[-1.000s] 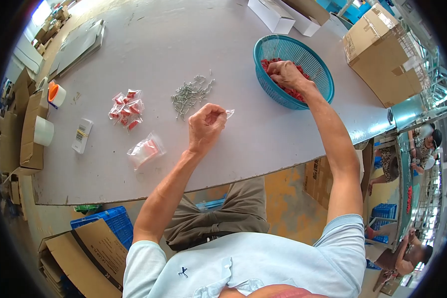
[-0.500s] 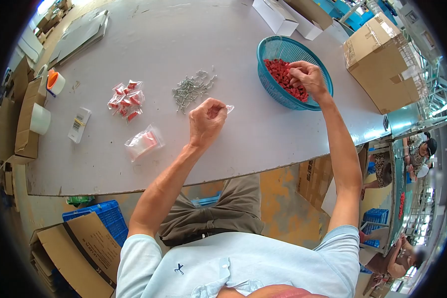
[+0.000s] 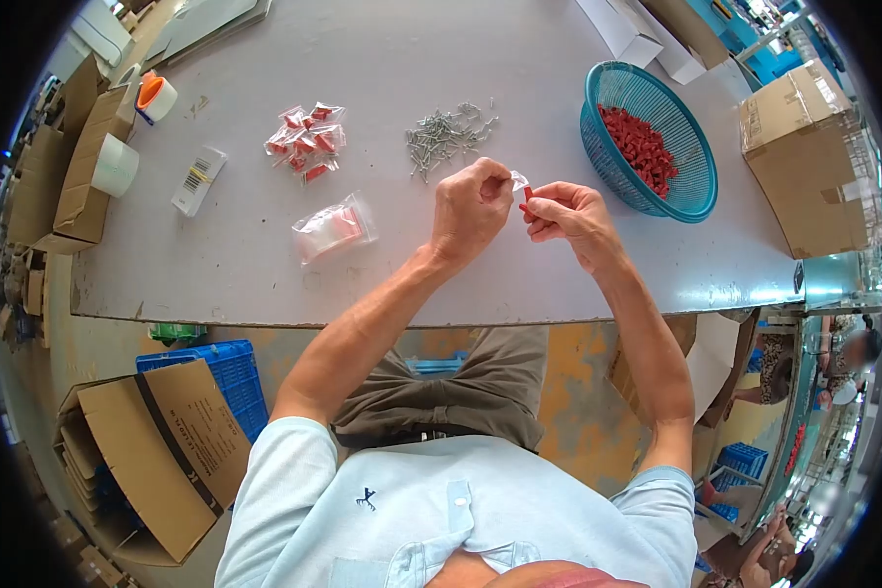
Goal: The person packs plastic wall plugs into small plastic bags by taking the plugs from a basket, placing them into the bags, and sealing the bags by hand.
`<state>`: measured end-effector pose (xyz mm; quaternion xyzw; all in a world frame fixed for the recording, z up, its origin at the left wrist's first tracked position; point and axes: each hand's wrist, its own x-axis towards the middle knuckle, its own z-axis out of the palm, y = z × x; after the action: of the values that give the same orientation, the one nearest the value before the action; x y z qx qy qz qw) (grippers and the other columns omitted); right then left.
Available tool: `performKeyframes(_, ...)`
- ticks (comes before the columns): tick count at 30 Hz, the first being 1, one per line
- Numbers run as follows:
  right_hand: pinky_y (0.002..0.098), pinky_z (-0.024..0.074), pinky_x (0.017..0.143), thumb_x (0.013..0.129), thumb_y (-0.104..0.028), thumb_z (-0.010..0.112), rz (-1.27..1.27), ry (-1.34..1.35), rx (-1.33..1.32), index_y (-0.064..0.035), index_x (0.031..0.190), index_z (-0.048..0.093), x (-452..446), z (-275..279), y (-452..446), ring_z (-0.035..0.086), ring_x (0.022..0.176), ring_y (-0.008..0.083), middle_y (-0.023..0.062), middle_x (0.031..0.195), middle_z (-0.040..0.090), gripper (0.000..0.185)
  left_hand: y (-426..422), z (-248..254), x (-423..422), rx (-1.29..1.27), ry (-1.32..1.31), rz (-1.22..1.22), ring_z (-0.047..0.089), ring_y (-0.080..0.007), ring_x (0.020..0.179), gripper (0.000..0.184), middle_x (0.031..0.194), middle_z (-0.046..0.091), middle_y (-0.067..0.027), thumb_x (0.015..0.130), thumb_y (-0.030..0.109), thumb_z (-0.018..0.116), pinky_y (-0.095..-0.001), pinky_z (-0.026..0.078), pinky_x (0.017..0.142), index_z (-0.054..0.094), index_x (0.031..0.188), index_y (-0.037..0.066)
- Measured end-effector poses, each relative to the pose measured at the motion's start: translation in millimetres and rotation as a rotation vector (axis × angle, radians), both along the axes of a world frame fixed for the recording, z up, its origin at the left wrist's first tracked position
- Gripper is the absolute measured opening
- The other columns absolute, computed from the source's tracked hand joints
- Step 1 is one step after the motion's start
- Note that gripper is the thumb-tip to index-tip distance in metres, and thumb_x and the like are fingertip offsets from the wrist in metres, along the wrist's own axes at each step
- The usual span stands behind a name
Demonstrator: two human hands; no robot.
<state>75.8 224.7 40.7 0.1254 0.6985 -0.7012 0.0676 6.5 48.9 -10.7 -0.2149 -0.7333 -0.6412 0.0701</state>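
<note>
My left hand [image 3: 468, 211] is closed, pinching a small clear plastic bag [image 3: 517, 180] at its fingertips. Close beside it, my right hand [image 3: 573, 218] grips a small red piece [image 3: 528, 195] at the bag's edge; whether the piece is inside the mouth I cannot tell. Several more red pieces [image 3: 640, 152] lie in a teal mesh basket [image 3: 698, 186] to the right. Beyond my left hand is a loose pile of silver screws [image 3: 446, 139]. Left of the screws sit small clear packets with red pieces [image 3: 307, 142], and nearer me a larger clear bag [image 3: 335, 231] with red-and-white contents.
A cardboard box [image 3: 799, 162] stands right of the basket, with white boxes [image 3: 622, 34] behind. On the left are a labelled white packet [image 3: 199, 180], tape rolls [image 3: 116, 165] and an open carton [image 3: 78, 201]. The grey table's front edge [image 3: 363, 324] runs before my body.
My right hand has left the basket and come to my left hand, bringing a red piece to the bag. The camera view has shifted, so the table items appear further right and higher.
</note>
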Motion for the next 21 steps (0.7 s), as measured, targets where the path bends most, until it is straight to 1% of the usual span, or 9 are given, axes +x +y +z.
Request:
performKeyframes(2,0.0299,0.0657,0.068,0.095,-0.017,0.078,0.002,-0.021,-0.024,0.0037,0.106,0.074,-3.4,-2.4,1.7,0.075,0.074,0.0164,0.0124,0.090,0.075,0.024,0.4,1.4,2.5,-0.018,0.086,-0.017,0.075,-0.0220,0.073,0.006,0.084,0.075,-0.0119,0.089,0.002,0.073,-0.0330,0.060,0.065,0.070,0.095,0.003)
performKeyframes(6,0.0288,0.0656,0.068,0.095,-0.019,0.079,0.007,-0.050,-0.040,0.0032,0.105,0.074,-5.9,-4.1,4.9,0.075,0.074,0.0153,0.0121,0.091,0.075,0.025,-0.1,0.6,4.8,-0.057,0.189,-0.049,0.075,-0.0205,0.074,0.007,0.090,0.076,-0.0109,0.091,-0.002,0.072,-0.0313,0.062,0.068,0.071,0.098,0.001)
performKeyframes(8,0.0278,0.0657,0.068,0.096,-0.020,0.078,0.031,-0.144,-0.068,0.0026,0.104,0.075,-7.2,-4.2,8.1,0.074,0.074,0.0141,0.0122,0.092,0.076,0.025,-1.9,0.9,5.6,-0.103,0.244,-0.106,0.076,-0.0227,0.076,0.009,0.095,0.076,-0.0116,0.091,-0.003,0.071,-0.0339,0.064,0.070,0.070,0.100,0.001)
performKeyframes(12,0.0278,0.0659,0.069,0.097,-0.021,0.078,0.043,-0.106,-0.152,0.0016,0.104,0.073,-8.4,-15.2,18.0,0.074,0.076,0.0137,0.0127,0.093,0.076,0.024,1.0,-4.7,5.1,-0.093,0.320,-0.177,0.076,-0.0211,0.076,0.009,0.092,0.077,-0.0117,0.091,-0.003,0.072,-0.0328,0.064,0.069,0.071,0.099,0.000)
performKeyframes(14,0.0280,0.0660,0.070,0.098,-0.020,0.077,-0.047,-0.040,-0.117,0.0012,0.103,0.071,-6.3,-16.9,13.7,0.074,0.077,0.0143,0.0135,0.094,0.076,0.023,4.9,-7.0,3.2,0.009,0.081,-0.161,0.075,-0.0161,0.074,0.006,0.089,0.078,-0.0104,0.092,-0.002,0.072,-0.0298,0.063,0.068,0.071,0.098,-0.001)
performKeyframes(15,0.0280,0.0660,0.070,0.098,-0.020,0.077,-0.041,-0.039,-0.116,0.0012,0.103,0.071,-4.8,-15.1,12.8,0.074,0.077,0.0143,0.0135,0.094,0.076,0.023,4.3,-5.1,0.9,0.009,0.082,-0.155,0.075,-0.0161,0.074,0.006,0.089,0.078,-0.0104,0.092,-0.002,0.072,-0.0298,0.063,0.068,0.071,0.098,-0.001)
performKeyframes(17,0.0290,0.0662,0.071,0.098,-0.018,0.076,-0.059,-0.021,-0.087,0.0012,0.102,0.069,2.0,-12.0,9.6,0.075,0.078,0.0153,0.0139,0.094,0.076,0.021,1.3,-2.5,-2.7,0.032,-0.157,-0.143,0.073,-0.0111,0.073,0.004,0.087,0.078,-0.0083,0.092,0.000,0.072,-0.0267,0.061,0.066,0.072,0.096,-0.002)
performKeyframes(18,0.0290,0.0662,0.071,0.098,-0.018,0.076,-0.054,-0.021,-0.088,0.0012,0.102,0.069,5.1,-11.9,6.4,0.075,0.078,0.0153,0.0139,0.094,0.076,0.021,0.5,-1.7,-4.3,0.032,-0.156,-0.138,0.073,-0.0111,0.073,0.004,0.087,0.078,-0.0083,0.092,0.000,0.072,-0.0267,0.061,0.066,0.072,0.096,-0.002)
performKeyframes(21,0.0305,0.0665,0.071,0.098,-0.015,0.076,-0.144,0.089,-0.076,0.0018,0.101,0.068,10.3,-13.6,-3.3,0.075,0.078,0.0162,0.0136,0.093,0.076,0.019,0.2,-1.4,-3.6,0.037,-0.202,-0.134,0.072,-0.0091,0.073,0.004,0.087,0.078,-0.0069,0.092,0.001,0.072,-0.0248,0.059,0.065,0.072,0.096,-0.001)
